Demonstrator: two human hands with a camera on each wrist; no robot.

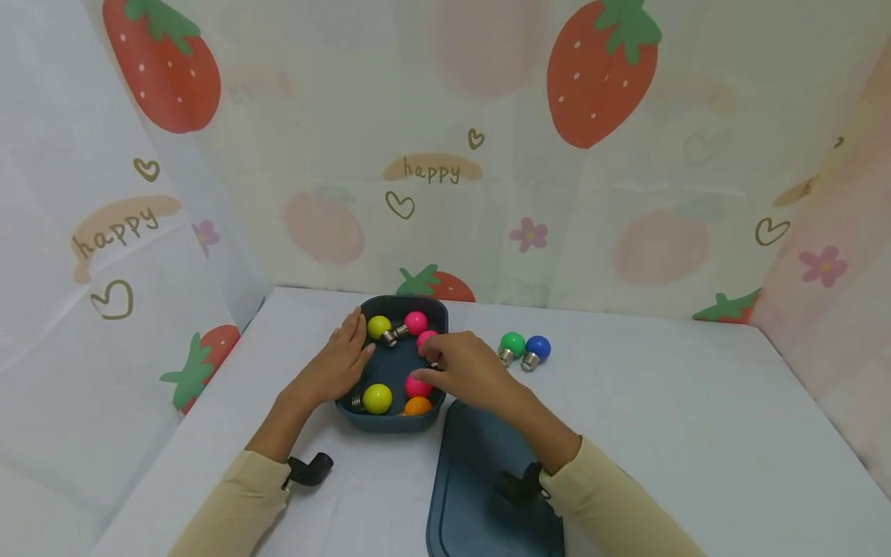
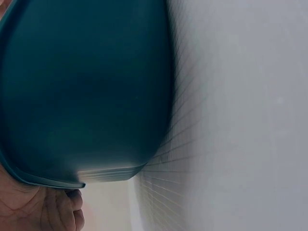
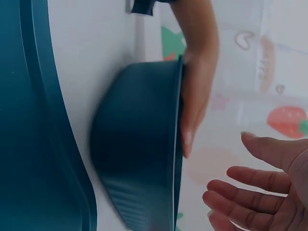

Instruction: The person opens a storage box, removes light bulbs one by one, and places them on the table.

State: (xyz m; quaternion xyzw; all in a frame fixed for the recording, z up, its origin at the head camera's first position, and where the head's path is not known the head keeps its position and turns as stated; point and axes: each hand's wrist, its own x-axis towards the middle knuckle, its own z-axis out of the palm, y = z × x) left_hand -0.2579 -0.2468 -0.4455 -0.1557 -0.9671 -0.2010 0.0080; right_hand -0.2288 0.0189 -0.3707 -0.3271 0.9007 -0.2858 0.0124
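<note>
A dark blue box [image 1: 390,424] holds several small light bulbs. Inside are yellow bulbs [image 1: 377,398], pink bulbs [image 1: 415,322] and an orange bulb [image 1: 418,407]. My left hand [image 1: 332,365] rests on the box's left rim with its fingers straight and the thumb over the inside. Above the right side of the box is my right hand [image 1: 468,370], with thumb and forefinger close to two pink bulbs. In the right wrist view, the right hand's fingers [image 3: 255,192] are spread loosely with nothing between them.
A dark blue lid [image 1: 476,472] lies on the white table in front of the box, under my right forearm. Right of the box, a green bulb [image 1: 513,343] and a blue bulb [image 1: 538,347] lie side by side. A strawberry-printed curtain [image 1: 431,232] stands behind the table.
</note>
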